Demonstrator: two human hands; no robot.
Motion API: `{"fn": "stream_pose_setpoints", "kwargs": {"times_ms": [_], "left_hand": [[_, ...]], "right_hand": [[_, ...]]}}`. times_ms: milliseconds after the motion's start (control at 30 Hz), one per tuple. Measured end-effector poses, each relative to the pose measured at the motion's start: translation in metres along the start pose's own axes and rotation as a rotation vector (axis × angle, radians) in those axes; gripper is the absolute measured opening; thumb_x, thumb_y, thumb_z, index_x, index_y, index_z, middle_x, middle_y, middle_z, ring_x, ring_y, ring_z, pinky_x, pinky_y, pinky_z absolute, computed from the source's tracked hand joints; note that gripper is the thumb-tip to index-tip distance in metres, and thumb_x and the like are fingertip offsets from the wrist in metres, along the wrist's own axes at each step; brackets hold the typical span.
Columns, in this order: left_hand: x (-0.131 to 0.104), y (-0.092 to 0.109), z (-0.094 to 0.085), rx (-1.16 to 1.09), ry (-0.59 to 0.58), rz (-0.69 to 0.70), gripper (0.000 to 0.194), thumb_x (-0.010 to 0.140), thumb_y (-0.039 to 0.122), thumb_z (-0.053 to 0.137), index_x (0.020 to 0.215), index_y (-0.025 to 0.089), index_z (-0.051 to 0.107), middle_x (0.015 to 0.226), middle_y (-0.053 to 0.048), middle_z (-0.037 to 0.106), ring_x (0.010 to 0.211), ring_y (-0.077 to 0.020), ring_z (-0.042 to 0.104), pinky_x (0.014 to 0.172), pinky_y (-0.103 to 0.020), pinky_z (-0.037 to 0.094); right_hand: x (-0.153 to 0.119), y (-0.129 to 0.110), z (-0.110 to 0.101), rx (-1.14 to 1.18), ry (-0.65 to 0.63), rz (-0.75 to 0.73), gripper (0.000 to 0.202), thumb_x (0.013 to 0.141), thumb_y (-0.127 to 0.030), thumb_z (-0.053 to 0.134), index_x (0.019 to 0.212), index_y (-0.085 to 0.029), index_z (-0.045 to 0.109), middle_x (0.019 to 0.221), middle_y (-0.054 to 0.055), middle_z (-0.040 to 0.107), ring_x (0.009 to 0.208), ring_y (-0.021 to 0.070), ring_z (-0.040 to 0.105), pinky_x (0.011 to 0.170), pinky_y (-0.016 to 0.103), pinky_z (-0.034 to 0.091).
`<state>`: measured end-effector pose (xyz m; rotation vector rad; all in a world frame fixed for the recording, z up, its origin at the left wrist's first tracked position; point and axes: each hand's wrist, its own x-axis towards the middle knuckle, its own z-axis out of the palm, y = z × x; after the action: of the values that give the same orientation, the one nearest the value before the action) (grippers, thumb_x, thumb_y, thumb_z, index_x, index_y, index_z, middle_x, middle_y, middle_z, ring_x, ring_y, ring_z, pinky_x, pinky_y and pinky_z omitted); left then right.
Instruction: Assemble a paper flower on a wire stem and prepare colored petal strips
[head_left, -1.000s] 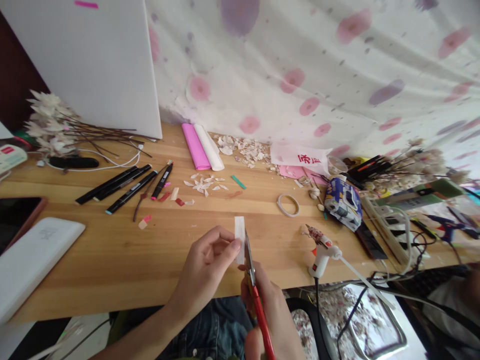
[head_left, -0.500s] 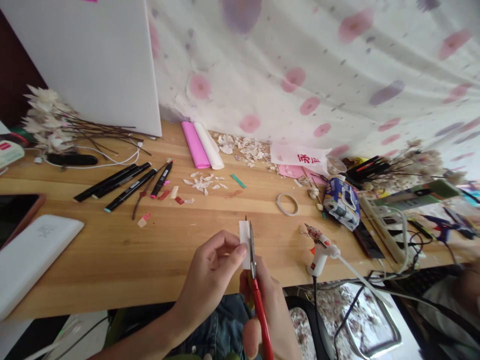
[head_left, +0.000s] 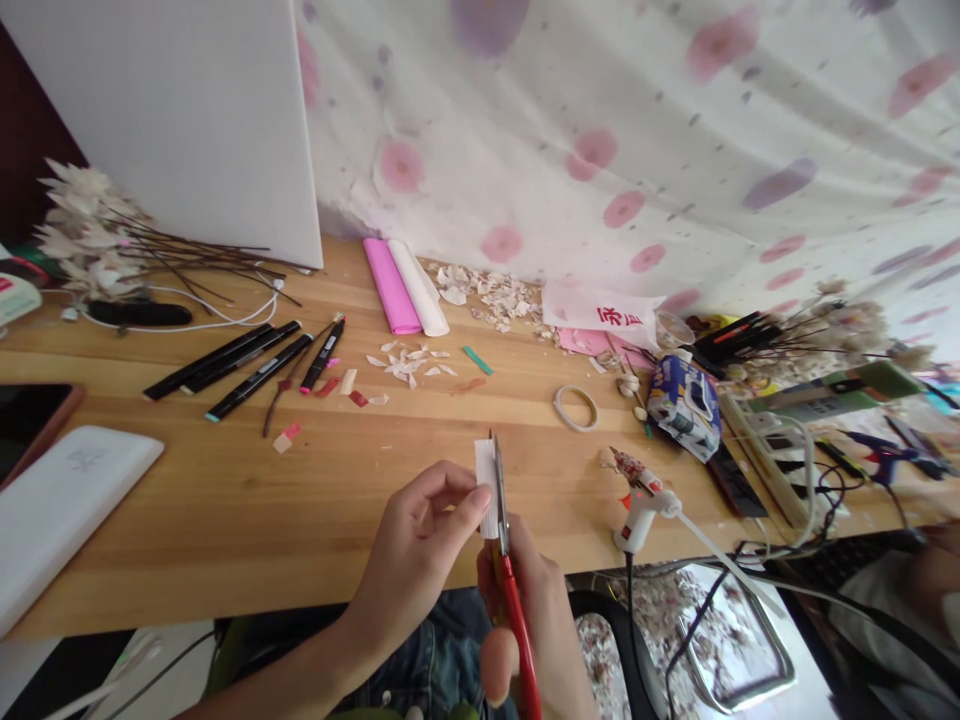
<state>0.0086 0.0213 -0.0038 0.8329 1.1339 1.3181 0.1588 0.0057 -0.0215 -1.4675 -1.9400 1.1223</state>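
Between thumb and fingers, my left hand [head_left: 424, 530] pinches a narrow white strip of ribbed paper [head_left: 486, 470], held upright above the table's front edge. My right hand [head_left: 525, 580] grips scissors [head_left: 514, 590] with red handles. Their blades point away from me and lie along the strip's right edge. Whether the blades are fully closed is hard to make out. Beyond the hands, small white petal-shaped paper pieces [head_left: 409, 364] lie scattered on the wooden table [head_left: 315, 520].
A white glue gun [head_left: 639, 505] stands at the right, near a tape roll [head_left: 576, 408] and a blue wipes pack [head_left: 682, 400]. Black markers [head_left: 259, 378], a white power bank [head_left: 75, 510] and pink and white paper rolls [head_left: 394, 285] lie left. Another person's arm [head_left: 919, 580] shows far right.
The scissors and the paper strip have shifted very slightly left in the view. Both hands keep the same hold.
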Motion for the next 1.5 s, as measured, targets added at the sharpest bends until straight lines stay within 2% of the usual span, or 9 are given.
{"fn": "stream_pose_setpoints", "kwargs": {"times_ms": [200, 433, 600, 733, 900, 1100, 1267, 1400, 1500], "left_hand": [[0.002, 0.002, 0.0, -0.026, 0.001, -0.013, 0.025, 0.085, 0.039, 0.066, 0.068, 0.021, 0.06, 0.064, 0.003, 0.059, 0.065, -0.0136, 0.059, 0.064, -0.023, 0.049], [0.022, -0.015, -0.017, -0.109, 0.184, -0.122, 0.02, 0.07, 0.039, 0.079, 0.073, 0.02, 0.073, 0.078, -0.002, 0.072, 0.077, -0.0176, 0.067, 0.074, -0.027, 0.056], [0.037, -0.025, -0.044, -0.143, 0.321, -0.179, 0.022, 0.059, 0.035, 0.085, 0.073, 0.019, 0.078, 0.077, -0.004, 0.075, 0.071, -0.0168, 0.067, 0.074, -0.028, 0.056], [0.043, -0.03, -0.066, -0.011, 0.391, -0.129, 0.021, 0.059, 0.036, 0.085, 0.071, 0.02, 0.079, 0.073, -0.003, 0.075, 0.072, -0.0168, 0.067, 0.076, -0.028, 0.054], [0.043, -0.035, -0.078, 0.127, 0.376, -0.152, 0.027, 0.059, 0.042, 0.084, 0.071, 0.018, 0.079, 0.071, -0.005, 0.076, 0.072, -0.0197, 0.068, 0.074, -0.03, 0.054], [0.045, -0.04, -0.087, 0.227, 0.337, -0.198, 0.032, 0.06, 0.047, 0.083, 0.073, 0.018, 0.079, 0.068, -0.005, 0.075, 0.07, -0.0214, 0.069, 0.071, -0.032, 0.056], [0.049, -0.042, -0.093, 0.22, 0.333, -0.214, 0.033, 0.059, 0.048, 0.084, 0.073, 0.019, 0.079, 0.067, -0.005, 0.075, 0.068, -0.021, 0.068, 0.067, -0.03, 0.055], [0.051, -0.039, -0.094, 0.177, 0.341, -0.172, 0.031, 0.06, 0.047, 0.085, 0.072, 0.019, 0.078, 0.068, -0.003, 0.073, 0.065, -0.018, 0.066, 0.066, -0.027, 0.054], [0.051, -0.036, -0.096, 0.18, 0.378, -0.139, 0.031, 0.06, 0.047, 0.084, 0.072, 0.019, 0.078, 0.067, -0.003, 0.072, 0.064, -0.0174, 0.065, 0.066, -0.027, 0.054]], "right_hand": [[0.002, 0.01, 0.008, 0.044, 0.074, 0.016, 0.104, 0.053, -0.106, 0.023, 0.097, -0.02, 0.06, 0.05, -0.007, 0.047, 0.04, 0.0114, 0.036, 0.042, 0.024, 0.032], [0.003, 0.032, -0.006, 0.142, 0.144, 0.04, 0.098, 0.063, -0.102, 0.034, 0.111, -0.019, 0.054, 0.059, -0.006, 0.054, 0.044, 0.0131, 0.045, 0.044, 0.024, 0.036], [0.015, 0.066, -0.021, -0.295, 0.355, 0.21, 0.068, 0.078, -0.065, 0.065, 0.124, -0.017, 0.051, 0.076, 0.0, 0.063, 0.062, 0.021, 0.061, 0.059, 0.03, 0.047], [0.027, 0.08, -0.025, -0.446, 0.388, 0.311, 0.048, 0.083, -0.049, 0.059, 0.12, -0.019, 0.059, 0.089, 0.009, 0.073, 0.081, 0.0285, 0.07, 0.068, 0.035, 0.05], [0.035, 0.078, -0.03, -0.557, 0.366, 0.35, 0.038, 0.086, -0.042, 0.055, 0.116, -0.021, 0.065, 0.079, 0.008, 0.074, 0.078, 0.0301, 0.072, 0.064, 0.034, 0.048], [0.048, 0.076, -0.034, -0.581, 0.327, 0.199, 0.045, 0.088, -0.026, 0.051, 0.131, -0.013, 0.059, 0.107, 0.016, 0.072, 0.093, 0.0284, 0.069, 0.082, 0.04, 0.053], [0.052, 0.071, -0.033, -0.657, 0.312, 0.151, 0.036, 0.093, -0.019, 0.049, 0.124, -0.012, 0.065, 0.115, 0.018, 0.069, 0.101, 0.0324, 0.064, 0.09, 0.047, 0.051], [0.061, 0.053, -0.016, -0.515, 0.317, -0.045, 0.026, 0.096, -0.017, 0.048, 0.11, -0.014, 0.069, 0.111, 0.015, 0.068, 0.1, 0.0281, 0.063, 0.09, 0.043, 0.051], [0.077, 0.039, 0.006, -0.425, 0.173, -0.185, 0.021, 0.094, -0.016, 0.057, 0.112, -0.02, 0.068, 0.114, 0.011, 0.065, 0.106, 0.0256, 0.059, 0.095, 0.041, 0.048]]}}
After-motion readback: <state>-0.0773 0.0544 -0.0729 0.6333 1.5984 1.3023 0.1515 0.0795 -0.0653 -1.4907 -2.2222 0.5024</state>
